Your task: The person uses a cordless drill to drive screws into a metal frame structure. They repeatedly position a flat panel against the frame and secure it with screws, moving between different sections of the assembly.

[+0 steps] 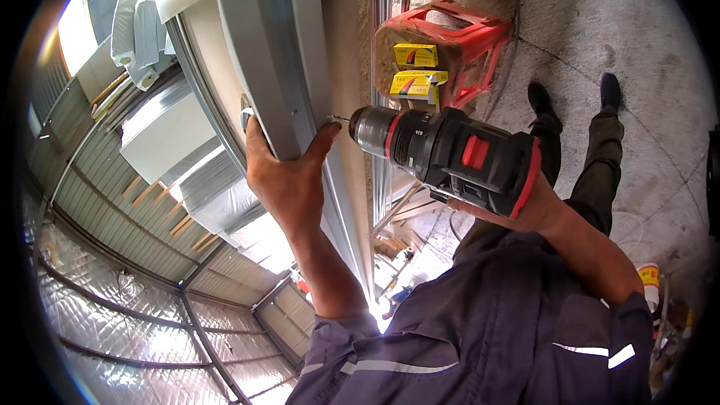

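My left hand [283, 174] grips a grey metal frame profile [279, 52] that runs from the top of the view down toward my chest; the thumb presses its right face. My right hand [525, 214] holds a black and red cordless drill [448, 151] level, its chuck pointing left. The drill's bit tip meets a small screw [339, 118] at the profile's edge, just beside my left thumb. My fingers on the drill's grip are mostly hidden under its body.
A red plastic stool [480, 34] stands on the concrete floor [615, 22], with yellow boxes [415, 67] on it. My black shoes [571, 94] are on the floor to the right. Foil-lined roof sheets and steel purlins [127, 270] fill the left side.
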Motion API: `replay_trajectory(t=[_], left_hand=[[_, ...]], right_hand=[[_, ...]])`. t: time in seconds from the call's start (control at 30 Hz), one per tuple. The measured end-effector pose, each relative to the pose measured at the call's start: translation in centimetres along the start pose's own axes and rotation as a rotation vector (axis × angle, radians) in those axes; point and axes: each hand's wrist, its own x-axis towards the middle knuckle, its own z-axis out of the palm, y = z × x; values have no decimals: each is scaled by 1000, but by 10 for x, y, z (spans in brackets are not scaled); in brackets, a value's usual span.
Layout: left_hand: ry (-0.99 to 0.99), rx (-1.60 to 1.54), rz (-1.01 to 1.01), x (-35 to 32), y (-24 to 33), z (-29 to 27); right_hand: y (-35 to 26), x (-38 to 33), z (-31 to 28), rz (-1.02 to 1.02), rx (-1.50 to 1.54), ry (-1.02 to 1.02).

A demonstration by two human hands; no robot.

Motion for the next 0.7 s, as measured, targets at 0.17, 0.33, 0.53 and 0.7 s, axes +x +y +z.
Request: replay_trajectory(t=[0.17,0.33,0.53,0.7], left_hand=[[22,86,56,-1,-4,-1],[43,111,60,-7,-13,-2],[51,-10,-13,-25,-36,-2],[44,-4,-14,-22,-39,1]], right_hand=[[11,0,10,-220,-313,-3],[18,-5,23,-51,11,22],[24,0,25,-158,-46,19],[32,9,35,-67,211,32]])
